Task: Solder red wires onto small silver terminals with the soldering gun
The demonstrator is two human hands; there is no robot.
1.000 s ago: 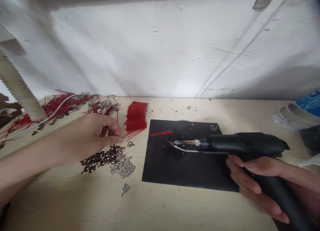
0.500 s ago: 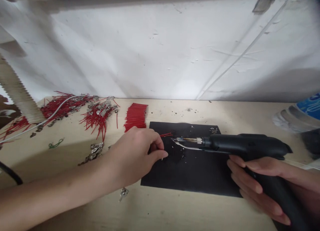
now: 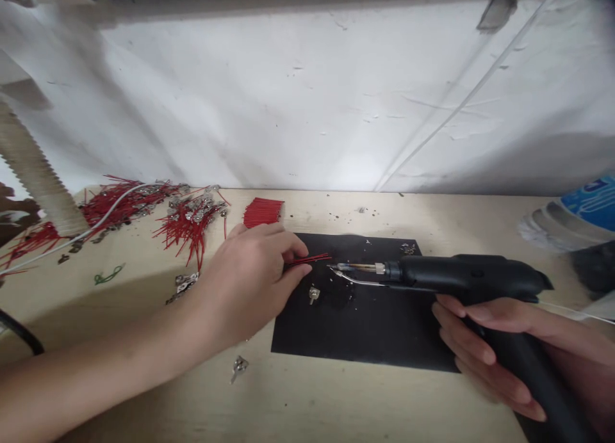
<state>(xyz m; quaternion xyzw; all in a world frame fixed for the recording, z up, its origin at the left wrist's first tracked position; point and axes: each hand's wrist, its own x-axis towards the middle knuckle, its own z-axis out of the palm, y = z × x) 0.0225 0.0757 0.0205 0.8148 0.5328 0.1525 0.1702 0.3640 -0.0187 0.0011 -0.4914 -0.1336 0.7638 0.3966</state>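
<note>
A few thin red wires (image 3: 318,258) lie on the black mat (image 3: 375,334), their free ends pointing right. Thumb and forefinger of my left hand (image 3: 262,270) close round the wires' left part, which is partly hidden. Just below these fingertips a small silver metal terminal (image 3: 314,294) rests on the mat. My right hand (image 3: 494,347) grips the handle of a black soldering gun (image 3: 471,276). Its tip and the bent metal feed tube beside it point left, a short way from the wire ends.
Behind my left hand is a neat row of red wires (image 3: 264,211). Piles of red wires with metal terminals (image 3: 189,222) lie farther left. Loose terminals (image 3: 239,368), a green wire (image 3: 109,274) and a white cable (image 3: 113,209) are on the table. At right stands a blue-labelled container (image 3: 589,206).
My left hand has left the terminal on the mat, where it now shows plainly. Its fingers have moved up and slightly left to the red wires. The soldering gun is almost unmoved.
</note>
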